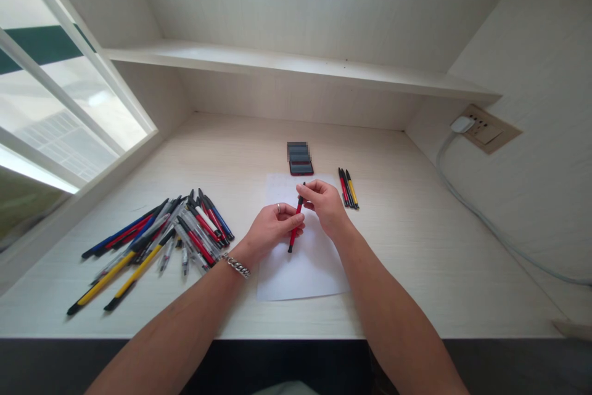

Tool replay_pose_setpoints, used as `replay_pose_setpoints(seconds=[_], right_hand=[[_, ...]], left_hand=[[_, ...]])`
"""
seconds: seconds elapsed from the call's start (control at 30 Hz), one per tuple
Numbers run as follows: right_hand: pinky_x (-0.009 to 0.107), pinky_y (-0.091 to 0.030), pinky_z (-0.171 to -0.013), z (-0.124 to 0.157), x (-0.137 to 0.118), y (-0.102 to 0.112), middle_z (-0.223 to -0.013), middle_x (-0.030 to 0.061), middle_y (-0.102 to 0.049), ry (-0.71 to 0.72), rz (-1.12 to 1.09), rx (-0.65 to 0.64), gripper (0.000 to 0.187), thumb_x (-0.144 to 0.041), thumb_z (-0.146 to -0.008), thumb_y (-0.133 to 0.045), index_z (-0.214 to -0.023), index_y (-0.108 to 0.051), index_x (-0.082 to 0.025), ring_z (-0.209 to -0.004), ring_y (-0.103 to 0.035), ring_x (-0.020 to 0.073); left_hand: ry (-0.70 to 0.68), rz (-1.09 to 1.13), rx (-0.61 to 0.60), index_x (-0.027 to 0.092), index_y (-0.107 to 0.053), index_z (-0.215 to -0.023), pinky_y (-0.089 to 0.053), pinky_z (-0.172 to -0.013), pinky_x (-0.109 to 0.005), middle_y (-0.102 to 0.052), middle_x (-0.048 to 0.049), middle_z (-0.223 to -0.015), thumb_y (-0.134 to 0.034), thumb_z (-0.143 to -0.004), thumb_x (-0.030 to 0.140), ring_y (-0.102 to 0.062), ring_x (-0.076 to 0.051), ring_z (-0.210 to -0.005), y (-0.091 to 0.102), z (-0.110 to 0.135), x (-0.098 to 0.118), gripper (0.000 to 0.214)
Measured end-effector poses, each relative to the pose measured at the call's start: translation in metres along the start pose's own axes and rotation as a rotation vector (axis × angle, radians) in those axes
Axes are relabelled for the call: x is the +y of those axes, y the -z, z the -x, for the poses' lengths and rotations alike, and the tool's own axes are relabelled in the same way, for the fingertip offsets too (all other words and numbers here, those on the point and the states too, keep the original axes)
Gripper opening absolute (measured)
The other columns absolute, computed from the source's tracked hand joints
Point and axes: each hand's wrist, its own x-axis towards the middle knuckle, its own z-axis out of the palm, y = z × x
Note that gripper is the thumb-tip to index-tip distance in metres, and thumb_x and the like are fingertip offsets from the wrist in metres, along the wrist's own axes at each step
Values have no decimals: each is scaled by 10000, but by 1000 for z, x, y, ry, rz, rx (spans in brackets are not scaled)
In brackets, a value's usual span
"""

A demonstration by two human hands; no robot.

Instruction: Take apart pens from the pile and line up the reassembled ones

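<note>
A red pen (295,235) with black ends is held at a tilt above a white sheet of paper (300,278). My left hand (272,227), with a ring and a chain bracelet, closes its fingers around the middle of the barrel. At the pen's upper black end, my right hand (324,203) pinches with thumb and fingers. To the right of the paper lie several pens (349,188), red, black and yellow, side by side. Left of my left hand spreads a loose pile of pens (161,232) in blue, red, yellow, white and clear plastic.
Behind the paper lies a dark phone (300,167), its upper part blurred. A shelf (296,62) crosses above the back of the desk (416,247). On the right wall, a white plug (462,124) sits in a socket, and its cable (485,222) runs along that side.
</note>
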Motion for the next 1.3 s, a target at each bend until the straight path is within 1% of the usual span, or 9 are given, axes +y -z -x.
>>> replay_pose_setpoints(seconds=[0.07,0.2,0.27,0.47,0.67,0.97,1.13,1.23,1.3], right_hand=[[267,-436,-618,0,0,0,-676,-10,-612,3,-8,6,320,-468,-634,-767,-689,-617,-191,-625,-545,117],[279,-460,-648,0,0,0,-857,37,-676,-41,-63,-50,335,-502,-722,-683,-888,-701,-212,-735,-593,141],[284,-464,-658,0,0,1,-873,48,-686,-46,-77,-65,340,-501,-739,-664,-910,-714,-211,-743,-600,146],[286,-444,-659,1,-3,2,-766,44,-688,-21,-2,-15,285,-471,-707,-699,-763,-701,-192,-700,-599,149],[287,-421,-612,-1,-3,-2,-616,3,-598,18,2,31,283,-422,-662,-747,-604,-602,-186,-607,-540,134],[276,-403,-576,0,-1,-4,-584,-15,-564,43,17,47,346,-457,-647,-756,-574,-548,-191,-557,-490,113],[272,-447,-625,-1,-3,0,-806,24,-649,-9,24,-43,381,-577,-713,-673,-812,-646,-210,-713,-596,146],[269,-452,-622,0,-4,5,-824,40,-663,-23,161,-125,424,-621,-759,-602,-800,-632,-200,-750,-612,159],[266,-447,-614,3,-3,8,-808,42,-671,-32,268,-225,401,-593,-744,-640,-780,-621,-194,-732,-608,157]], left_hand=[[13,6,-10,121,-610,-852,-511,-635,-287,-702,-92,-754,-775,-700,404,-645,-156,-652,0,0,1,361],[36,10,-9,104,-647,-885,-526,-657,-307,-708,-114,-782,-755,-718,433,-653,-166,-666,-1,1,4,384],[28,5,-3,107,-657,-879,-531,-664,-314,-712,-116,-789,-760,-710,434,-656,-171,-673,-2,1,4,382],[-1,-31,9,114,-644,-815,-512,-621,-288,-709,-110,-763,-779,-688,410,-650,-171,-665,-2,1,1,349],[-31,-98,35,124,-635,-793,-509,-614,-277,-706,-94,-733,-770,-699,380,-650,-166,-653,-3,2,2,305],[-30,-99,41,131,-655,-782,-513,-609,-289,-711,-90,-728,-779,-678,390,-658,-184,-661,-1,2,0,305],[-88,-34,96,117,-700,-826,-502,-676,-288,-702,-80,-764,-782,-677,408,-628,-160,-705,1,-2,1,338],[-164,-17,218,124,-726,-849,-469,-666,-246,-689,-55,-770,-796,-660,409,-588,-123,-696,4,-7,0,349],[-201,23,300,136,-731,-877,-446,-636,-224,-673,-36,-767,-804,-651,410,-560,-102,-680,6,-9,1,363]])
